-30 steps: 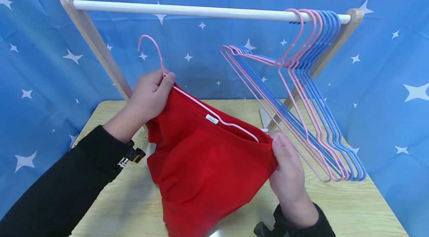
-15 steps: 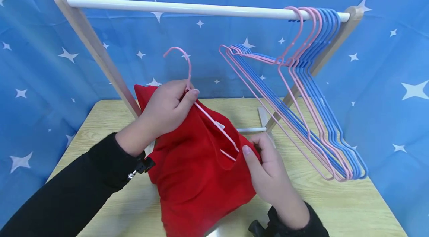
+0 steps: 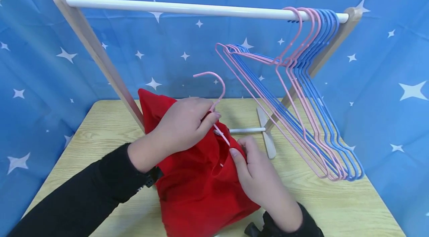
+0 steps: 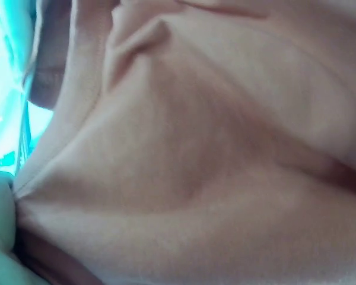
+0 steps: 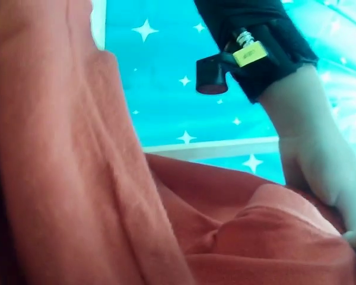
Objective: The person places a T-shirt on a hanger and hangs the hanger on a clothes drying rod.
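Note:
A red garment point(image 3: 201, 196), probably a shirt, hangs bunched between the two hands with its neckline facing up. My left hand point(image 3: 187, 125) grips the neck of a pink hanger point(image 3: 223, 87) together with the fabric edge; the hook sticks up above the fingers. One hanger arm slants down into the neck opening, its lower part hidden by cloth. At the right side of that opening, my right hand point(image 3: 258, 173) pinches the fabric edge between thumb and fingers. Cloth fills most of the left wrist view. The right wrist view shows the left hand point(image 5: 320, 166) beyond the folds.
A rack with a white rail point(image 3: 174, 7) and wooden legs stands on the wood-grain table point(image 3: 335, 211). Several pink and blue hangers point(image 3: 311, 118) hang at its right end, close to the right hand. A blue star-patterned curtain point(image 3: 134, 73) surrounds the table.
My left hand has moved right and down with the hanger, whose hook now tips rightward. My right hand has come left, so the neckline has bunched and narrowed.

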Tool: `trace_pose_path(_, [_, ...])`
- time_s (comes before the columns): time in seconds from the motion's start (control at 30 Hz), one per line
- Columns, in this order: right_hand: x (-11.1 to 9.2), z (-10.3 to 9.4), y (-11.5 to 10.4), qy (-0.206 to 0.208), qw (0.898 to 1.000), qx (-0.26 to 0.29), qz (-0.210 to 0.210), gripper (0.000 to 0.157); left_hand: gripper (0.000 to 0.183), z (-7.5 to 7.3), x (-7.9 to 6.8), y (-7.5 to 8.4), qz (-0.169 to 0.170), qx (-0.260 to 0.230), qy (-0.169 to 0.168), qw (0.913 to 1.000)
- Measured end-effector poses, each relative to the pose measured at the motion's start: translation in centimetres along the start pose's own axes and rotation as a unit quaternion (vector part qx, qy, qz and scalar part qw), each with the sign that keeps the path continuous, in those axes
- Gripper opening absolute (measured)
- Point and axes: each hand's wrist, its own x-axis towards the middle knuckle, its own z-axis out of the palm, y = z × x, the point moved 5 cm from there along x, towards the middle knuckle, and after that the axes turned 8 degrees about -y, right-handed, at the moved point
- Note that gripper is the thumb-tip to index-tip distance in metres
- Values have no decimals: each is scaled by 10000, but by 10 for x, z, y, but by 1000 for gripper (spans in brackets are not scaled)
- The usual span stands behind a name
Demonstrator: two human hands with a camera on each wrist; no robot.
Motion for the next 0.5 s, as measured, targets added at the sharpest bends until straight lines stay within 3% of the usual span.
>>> trace_pose_path(0.17, [1,4,0,-12,9994,-260,228,7,20,6,1,8,114,-89,-64,9999])
trace_pose_path(0.37, [-1,6,-3,261,9994,-198,140,5,19,17,3,22,558,-32,-170,9983])
trace_pose_path(0.5, [-1,8,-4,332,9994,-8,-17,5,20,18,1,23,539,43,-348,9979])
